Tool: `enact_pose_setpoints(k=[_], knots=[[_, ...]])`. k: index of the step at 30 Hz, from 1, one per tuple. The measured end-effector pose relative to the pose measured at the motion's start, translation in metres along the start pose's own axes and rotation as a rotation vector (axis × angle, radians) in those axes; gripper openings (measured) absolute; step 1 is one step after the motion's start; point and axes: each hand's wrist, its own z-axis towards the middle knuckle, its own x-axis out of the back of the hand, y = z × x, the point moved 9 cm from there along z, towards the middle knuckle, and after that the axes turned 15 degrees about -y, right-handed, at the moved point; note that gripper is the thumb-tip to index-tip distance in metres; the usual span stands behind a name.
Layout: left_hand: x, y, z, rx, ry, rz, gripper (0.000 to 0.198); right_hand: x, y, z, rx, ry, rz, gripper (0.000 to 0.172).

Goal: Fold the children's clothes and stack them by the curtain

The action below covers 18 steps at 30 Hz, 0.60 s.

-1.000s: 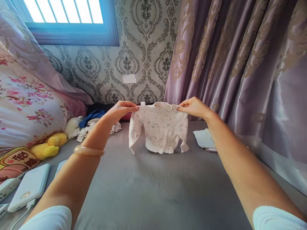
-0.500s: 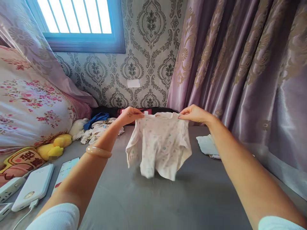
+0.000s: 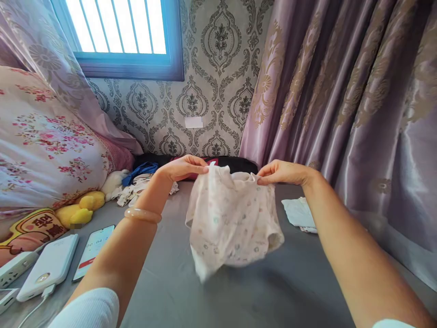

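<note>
A small pale long-sleeved shirt (image 3: pixel 235 218) with a faint printed pattern hangs between my hands, above the grey sheet (image 3: pixel 164 278). My left hand (image 3: pixel 186 167) pinches it at one shoulder near the neckline. At the opposite shoulder, my right hand (image 3: pixel 283 173) grips the cloth between thumb and fingers. The neck opening faces up between them. Its lower part billows toward me, and the hem on the left hangs lowest. Sleeve ends fold back at the sides.
Folded pale cloth (image 3: pixel 298 213) lies beside my right forearm. Crumpled clothes (image 3: pixel 136 189) and a blue cloth (image 3: pixel 141 171) lie at the back left. A yellow plush toy (image 3: pixel 80 209), phone (image 3: pixel 94 250), white power bank (image 3: pixel 51 266) and power strip (image 3: pixel 17 269) line the left side.
The shirt's lower part has swung toward me and spread out, where before it hung narrower. Both hands keep their hold, slightly lower in view, and the camera view has shifted a little.
</note>
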Motion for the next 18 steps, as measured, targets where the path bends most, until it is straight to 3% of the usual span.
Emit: enact_pose_setpoints(k=[2, 4, 5, 6, 7, 9, 10, 12, 18], knots=[[0.015, -0.004, 0.006, 0.023, 0.204, 0.174, 0.028, 0.021, 0.004, 0.004, -0.022, 0.282, -0.114, 0.035], [0.034, 0.000, -0.001, 0.023, 0.512, 0.359, 0.026, 0.039, 0.003, -0.005, -0.056, 0.615, -0.236, 0.031], [0.040, 0.002, -0.006, 0.014, 0.636, 0.416, 0.025, 0.042, 0.001, -0.009, -0.059, 0.704, -0.265, 0.030], [0.042, 0.003, -0.010, -0.001, 0.696, 0.435, 0.026, 0.041, 0.001, -0.009, -0.046, 0.698, -0.261, 0.031], [0.042, 0.002, -0.010, -0.018, 0.677, 0.414, 0.028, 0.036, 0.002, -0.005, -0.020, 0.609, -0.226, 0.034], [0.035, -0.005, -0.003, -0.059, 0.505, 0.288, 0.036, 0.024, 0.005, 0.003, 0.036, 0.373, -0.109, 0.040], [0.031, -0.008, -0.001, -0.077, 0.428, 0.216, 0.040, 0.022, 0.006, 0.003, 0.054, 0.325, -0.057, 0.042], [0.030, -0.011, -0.002, -0.103, 0.381, 0.130, 0.045, 0.029, 0.010, -0.003, 0.080, 0.364, 0.012, 0.042], [0.035, -0.002, -0.007, -0.153, 0.486, 0.184, 0.044, 0.046, 0.012, -0.014, 0.121, 0.597, 0.067, 0.040]])
